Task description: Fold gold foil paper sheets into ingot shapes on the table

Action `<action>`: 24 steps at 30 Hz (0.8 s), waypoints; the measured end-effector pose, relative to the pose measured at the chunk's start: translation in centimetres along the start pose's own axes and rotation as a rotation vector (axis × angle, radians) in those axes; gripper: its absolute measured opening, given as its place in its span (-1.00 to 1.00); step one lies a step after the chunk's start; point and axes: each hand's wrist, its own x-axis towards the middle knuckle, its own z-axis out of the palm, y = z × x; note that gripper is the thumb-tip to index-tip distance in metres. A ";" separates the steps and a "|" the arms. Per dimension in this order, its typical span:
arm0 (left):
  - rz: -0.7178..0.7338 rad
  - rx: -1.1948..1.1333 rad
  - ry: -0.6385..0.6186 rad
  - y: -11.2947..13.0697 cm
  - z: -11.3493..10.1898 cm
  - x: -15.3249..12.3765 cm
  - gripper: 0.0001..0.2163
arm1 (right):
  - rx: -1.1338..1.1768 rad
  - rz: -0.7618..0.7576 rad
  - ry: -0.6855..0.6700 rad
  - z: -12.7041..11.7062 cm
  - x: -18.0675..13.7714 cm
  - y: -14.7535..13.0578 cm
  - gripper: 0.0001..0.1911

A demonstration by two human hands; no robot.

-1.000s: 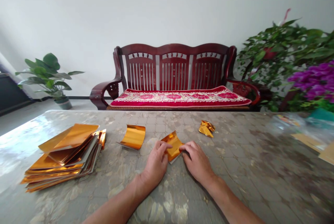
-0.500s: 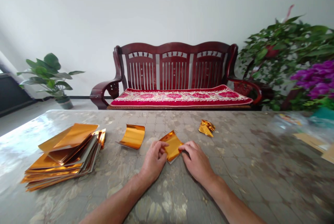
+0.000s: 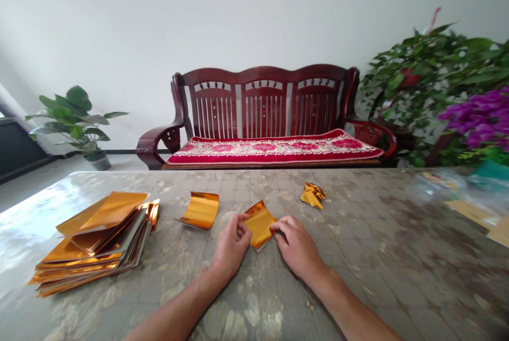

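A square sheet of gold foil paper [image 3: 260, 227] lies turned cornerwise on the table between my hands, its sides curling up a little. My left hand [image 3: 234, 243] has its fingers curled at the sheet's left corner, pinching that edge. At the right corner, my right hand [image 3: 295, 243] grips the edge between thumb and fingertips. Left of my left hand rests a second, curled gold foil sheet [image 3: 200, 209]. Beyond my right hand is a crumpled, folded piece of gold foil [image 3: 313, 195]. A thick, uneven stack of gold foil sheets [image 3: 85, 256] stands at the left.
The table [image 3: 358, 277] has a patterned, glossy cover. Clear plastic bags [image 3: 437, 184] and brown card [image 3: 471, 215] lie at its right end, near purple flowers [image 3: 477, 118]. A wooden bench [image 3: 264, 76] with a red floral cushion stands behind the table.
My left hand's fingers have shifted slightly off the sheet's face toward its left corner. My right hand keeps its grip at the right corner. The view has moved slightly.
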 end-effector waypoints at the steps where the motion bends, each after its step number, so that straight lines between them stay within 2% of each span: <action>1: -0.001 0.001 0.005 0.0 0.0 0.0 -0.73 | 0.001 -0.002 0.002 0.0 0.0 0.0 -0.74; 6: -0.014 0.006 0.004 0.1 -0.1 0.1 -0.76 | 0.011 -0.001 -0.008 -0.1 0.1 0.0 -0.74; 10: -0.044 0.042 -0.013 0.5 -0.2 0.1 -0.86 | 0.007 -0.001 -0.012 -0.1 0.1 0.0 -0.74; 14: -0.066 0.087 -0.044 0.7 -0.4 0.2 -0.86 | 0.001 0.002 -0.012 -0.1 0.0 0.0 -0.74; 19: -0.091 0.030 -0.032 0.2 -0.4 0.2 -0.91 | -0.005 -0.004 -0.005 0.0 0.0 0.0 -0.73; 24: -0.058 0.038 -0.030 0.1 -0.5 -0.1 -0.82 | -0.009 -0.011 0.004 0.0 0.1 0.0 -0.74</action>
